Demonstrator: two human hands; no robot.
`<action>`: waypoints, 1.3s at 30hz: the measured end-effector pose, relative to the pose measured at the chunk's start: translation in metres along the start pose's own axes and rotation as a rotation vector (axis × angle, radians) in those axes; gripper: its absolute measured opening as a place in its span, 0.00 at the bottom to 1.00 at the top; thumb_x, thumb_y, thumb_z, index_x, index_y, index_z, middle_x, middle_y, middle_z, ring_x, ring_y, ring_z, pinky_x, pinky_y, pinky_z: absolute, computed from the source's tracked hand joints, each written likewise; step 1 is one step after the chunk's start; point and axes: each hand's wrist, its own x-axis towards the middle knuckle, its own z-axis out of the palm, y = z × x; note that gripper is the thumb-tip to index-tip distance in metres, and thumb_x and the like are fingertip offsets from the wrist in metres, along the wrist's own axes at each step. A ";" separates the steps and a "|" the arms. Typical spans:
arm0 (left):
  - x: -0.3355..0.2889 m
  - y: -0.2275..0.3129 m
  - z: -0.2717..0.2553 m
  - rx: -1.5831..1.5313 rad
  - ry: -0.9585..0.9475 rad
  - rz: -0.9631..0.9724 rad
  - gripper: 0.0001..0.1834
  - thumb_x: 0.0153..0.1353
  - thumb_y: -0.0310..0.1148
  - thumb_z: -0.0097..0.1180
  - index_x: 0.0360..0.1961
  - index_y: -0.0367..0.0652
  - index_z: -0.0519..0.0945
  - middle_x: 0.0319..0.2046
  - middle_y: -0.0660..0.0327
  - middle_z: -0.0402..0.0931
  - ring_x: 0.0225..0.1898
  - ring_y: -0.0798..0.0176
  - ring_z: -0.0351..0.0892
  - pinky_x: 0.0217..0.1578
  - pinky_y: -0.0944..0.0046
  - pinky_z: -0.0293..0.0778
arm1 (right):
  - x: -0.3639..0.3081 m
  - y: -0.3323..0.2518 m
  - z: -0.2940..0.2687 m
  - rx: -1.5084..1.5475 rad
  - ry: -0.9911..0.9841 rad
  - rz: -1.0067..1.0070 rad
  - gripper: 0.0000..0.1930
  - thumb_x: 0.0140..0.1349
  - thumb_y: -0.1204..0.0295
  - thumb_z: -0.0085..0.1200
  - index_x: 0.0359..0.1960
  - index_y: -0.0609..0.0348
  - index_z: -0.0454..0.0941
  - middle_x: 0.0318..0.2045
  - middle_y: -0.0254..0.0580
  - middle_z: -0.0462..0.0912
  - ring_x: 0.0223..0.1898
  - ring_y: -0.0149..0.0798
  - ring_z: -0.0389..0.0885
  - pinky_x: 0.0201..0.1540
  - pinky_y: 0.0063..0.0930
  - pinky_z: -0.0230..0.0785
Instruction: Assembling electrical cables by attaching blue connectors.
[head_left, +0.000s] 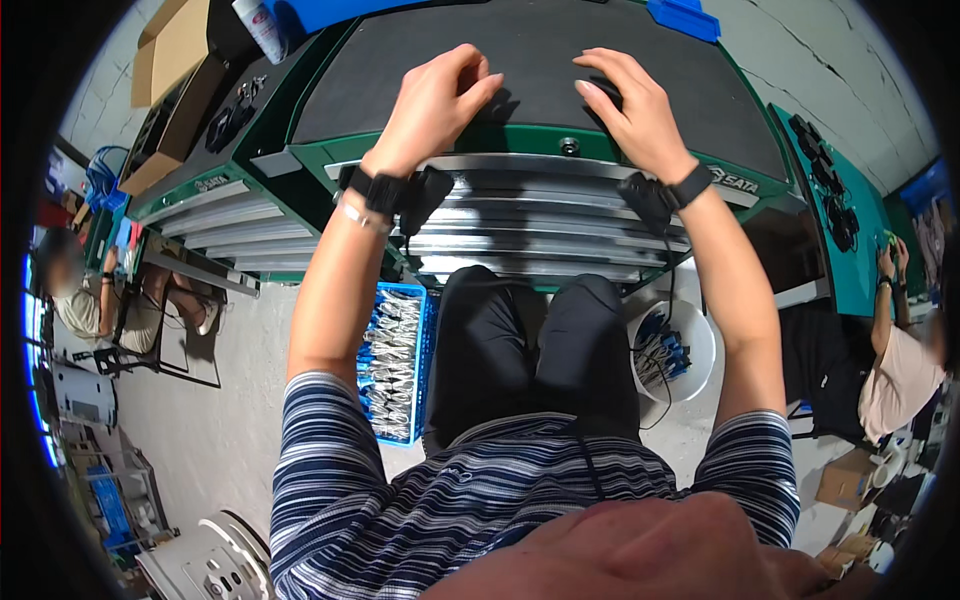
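Note:
My left hand (432, 105) hovers over the front part of a black mat (530, 65) on a green tool cabinet (500, 140). Its fingers curl loosely, with a gap to the thumb and no object between them. Across from it, my right hand (640, 115) is held over the same mat, fingers bent inward and thumb apart, also holding nothing. The mat between the two hands is bare. Each wrist wears a black band with a small black device, the left device (425, 200) and the right device (645, 203) hanging by the drawer fronts.
Beside my left leg stands a blue crate (422, 370) of bundled cables; a white bucket (712, 350) with blue-ended cables is by my right. A blue tray (685, 18), spray can (262, 30) and cardboard box (170, 55) lie farther off. People sit at both sides.

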 end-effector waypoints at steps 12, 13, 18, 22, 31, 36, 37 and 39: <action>0.043 -0.029 0.024 0.388 -0.243 -0.140 0.25 0.63 0.48 0.55 0.51 0.38 0.79 0.41 0.52 0.82 0.40 0.62 0.80 0.44 0.65 0.72 | -0.512 0.092 -0.038 0.624 -0.009 1.852 0.12 0.65 0.69 0.49 0.44 0.62 0.77 0.37 0.45 0.82 0.36 0.38 0.82 0.40 0.28 0.74; 0.047 -0.033 0.027 0.476 -0.259 -0.181 0.25 0.63 0.49 0.54 0.51 0.39 0.79 0.41 0.51 0.82 0.44 0.63 0.80 0.46 0.65 0.71 | -0.563 0.090 -0.042 0.857 0.197 2.029 0.12 0.65 0.68 0.50 0.42 0.64 0.76 0.35 0.45 0.82 0.34 0.39 0.82 0.37 0.28 0.75; 0.055 -0.042 0.021 0.294 -0.206 -0.235 0.17 0.68 0.39 0.51 0.45 0.35 0.80 0.34 0.57 0.81 0.36 0.69 0.76 0.40 0.71 0.70 | -0.703 0.071 -0.018 0.891 0.673 2.259 0.13 0.62 0.70 0.51 0.43 0.69 0.74 0.35 0.53 0.82 0.35 0.44 0.84 0.36 0.30 0.78; 0.054 -0.038 0.015 0.488 -0.147 -0.251 0.18 0.66 0.44 0.54 0.37 0.36 0.80 0.26 0.61 0.78 0.28 0.72 0.70 0.31 0.69 0.68 | -0.724 0.091 0.020 0.280 -0.368 2.000 0.13 0.62 0.69 0.49 0.39 0.69 0.77 0.33 0.50 0.83 0.36 0.45 0.84 0.37 0.32 0.77; 0.048 -0.025 0.014 0.598 -0.010 -0.215 0.20 0.66 0.44 0.54 0.35 0.33 0.81 0.23 0.60 0.76 0.26 0.68 0.68 0.30 0.65 0.67 | -0.696 0.138 0.089 0.652 -0.485 2.138 0.30 0.51 0.41 0.58 0.35 0.60 0.80 0.28 0.42 0.82 0.30 0.38 0.80 0.34 0.33 0.69; 0.047 -0.038 0.002 0.653 -0.031 -0.203 0.20 0.68 0.44 0.48 0.40 0.35 0.81 0.27 0.56 0.78 0.28 0.59 0.73 0.31 0.60 0.69 | -0.645 0.138 0.160 -0.144 -0.424 2.830 0.49 0.41 0.43 0.70 0.57 0.64 0.61 0.55 0.53 0.73 0.55 0.49 0.75 0.61 0.40 0.66; 0.046 -0.041 -0.001 0.721 -0.121 0.105 0.20 0.69 0.44 0.47 0.42 0.37 0.80 0.31 0.56 0.79 0.29 0.59 0.74 0.32 0.61 0.70 | -0.636 0.135 0.163 -0.164 -0.447 2.844 0.49 0.41 0.43 0.70 0.57 0.64 0.61 0.55 0.53 0.73 0.55 0.49 0.75 0.61 0.40 0.66; 0.046 -0.045 -0.008 0.775 -0.146 0.161 0.19 0.69 0.43 0.46 0.43 0.37 0.79 0.32 0.56 0.78 0.30 0.59 0.73 0.33 0.61 0.70 | -0.621 0.131 0.160 -0.294 -0.528 2.804 0.57 0.39 0.44 0.71 0.62 0.63 0.49 0.59 0.60 0.68 0.58 0.53 0.71 0.62 0.47 0.64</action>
